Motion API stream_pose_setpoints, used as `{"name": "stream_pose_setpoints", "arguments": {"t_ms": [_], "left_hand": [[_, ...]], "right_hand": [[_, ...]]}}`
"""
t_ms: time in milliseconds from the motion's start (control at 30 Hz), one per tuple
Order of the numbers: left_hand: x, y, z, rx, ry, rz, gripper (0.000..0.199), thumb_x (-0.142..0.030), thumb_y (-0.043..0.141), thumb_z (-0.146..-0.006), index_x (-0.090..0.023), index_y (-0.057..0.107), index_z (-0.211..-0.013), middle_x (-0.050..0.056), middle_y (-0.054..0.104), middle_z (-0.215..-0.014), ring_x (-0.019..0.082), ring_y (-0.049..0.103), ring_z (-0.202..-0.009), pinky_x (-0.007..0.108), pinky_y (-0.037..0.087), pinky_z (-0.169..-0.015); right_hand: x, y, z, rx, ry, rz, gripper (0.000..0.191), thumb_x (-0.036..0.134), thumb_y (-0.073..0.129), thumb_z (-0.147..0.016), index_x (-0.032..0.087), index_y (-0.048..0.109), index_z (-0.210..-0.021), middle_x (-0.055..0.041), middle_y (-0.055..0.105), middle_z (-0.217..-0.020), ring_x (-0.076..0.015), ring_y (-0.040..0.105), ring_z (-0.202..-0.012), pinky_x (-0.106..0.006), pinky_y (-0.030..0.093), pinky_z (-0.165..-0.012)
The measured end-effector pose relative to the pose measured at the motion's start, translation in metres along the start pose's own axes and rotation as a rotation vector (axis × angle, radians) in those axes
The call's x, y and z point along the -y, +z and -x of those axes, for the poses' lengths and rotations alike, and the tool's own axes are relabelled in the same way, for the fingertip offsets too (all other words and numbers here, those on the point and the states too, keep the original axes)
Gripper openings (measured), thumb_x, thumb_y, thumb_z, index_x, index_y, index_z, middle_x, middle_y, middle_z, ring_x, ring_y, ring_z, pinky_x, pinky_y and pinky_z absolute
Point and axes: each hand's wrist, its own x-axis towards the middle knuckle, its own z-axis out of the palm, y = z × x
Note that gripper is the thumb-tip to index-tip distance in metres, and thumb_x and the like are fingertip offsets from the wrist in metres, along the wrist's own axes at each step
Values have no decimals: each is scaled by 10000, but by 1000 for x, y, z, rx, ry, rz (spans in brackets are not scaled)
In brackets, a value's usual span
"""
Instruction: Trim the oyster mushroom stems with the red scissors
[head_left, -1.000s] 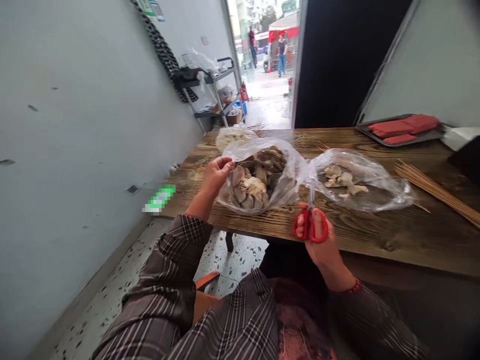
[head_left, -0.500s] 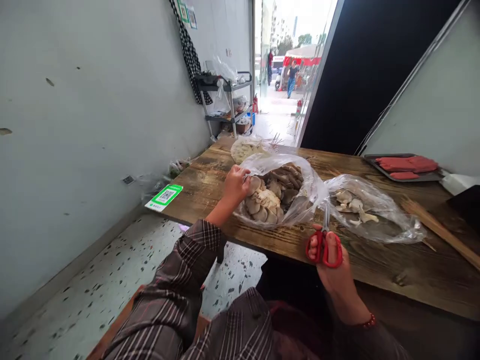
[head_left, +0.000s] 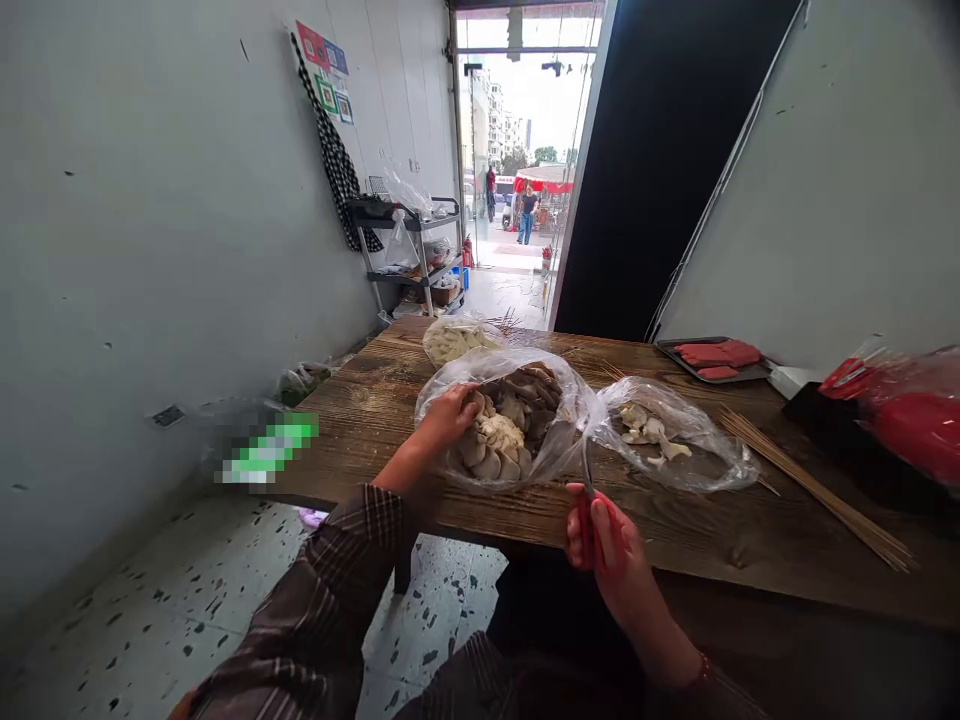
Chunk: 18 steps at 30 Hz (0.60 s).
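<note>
Oyster mushrooms [head_left: 499, 435] fill a clear plastic bag [head_left: 487, 486] that lies open in the middle of the wooden table. My left hand [head_left: 450, 415] reaches over the bag's left rim, its fingers curled round the edge of the pale mushroom cluster; the fingertips are partly hidden. In my right hand [head_left: 611, 550] is a pair of scissors [head_left: 587, 470] with red handles, held at the table's front edge with the blades pointing up toward the bags. A second clear bag [head_left: 705, 475], to the right, has a few loose mushroom pieces [head_left: 649, 430] in it.
Wooden skewers [head_left: 817, 490] lie at the right, near a black box [head_left: 817, 425] and red packaging [head_left: 915, 415]. A dark tray [head_left: 750, 370] with reddish contents stands farther back. Another bag [head_left: 465, 340] lies behind the mushrooms. A shelf cart [head_left: 409, 225] stands beyond the table.
My left hand has gone from the bag's rim down onto the mushrooms. My right hand still has the scissors, now turned more edge-on. The view has tilted up and shifted right.
</note>
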Motion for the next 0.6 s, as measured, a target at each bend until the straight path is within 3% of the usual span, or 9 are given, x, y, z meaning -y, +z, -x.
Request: {"name": "stream_pose_setpoints", "arguments": {"t_ms": [267, 433, 500, 600], "left_hand": [[5, -7, -3, -53, -79, 62, 343, -175, 661, -613, -218, 740, -944, 71, 745, -1011, 260, 657, -1002, 378, 519, -958], [-4, -15, 4, 76, -291, 464, 297, -329, 772, -589, -163, 694, -823, 5, 662, -716, 165, 582, -673, 277, 469, -647], [-9, -17, 10, 113, -342, 618, 335, -373, 811, -576, -151, 670, -784, -2, 641, -675, 134, 546, -618, 249, 429, -591], [-14, -21, 18, 90, -340, 662, 333, -347, 841, -558, -146, 665, -756, -16, 621, -653, 111, 515, -601, 222, 394, -562]], "right_hand": [[13, 19, -3, 161, 59, 40, 461, 604, 687, -879, 210, 703, -1119, 7, 615, -723, -96, 529, -555, -204, 422, -470], [27, 42, -17, 273, 234, -52, 486, 600, 752, -820, 177, 719, -1056, 6, 661, -716, -90, 554, -529, -216, 470, -487], [28, 51, -24, 299, 315, -95, 494, 589, 786, -789, 165, 721, -1035, 2, 680, -721, -92, 579, -540, -213, 493, -501], [25, 64, -36, 341, 423, -127, 469, 564, 785, -802, 155, 718, -1022, -4, 702, -715, -91, 603, -531, -206, 511, -502]]}}
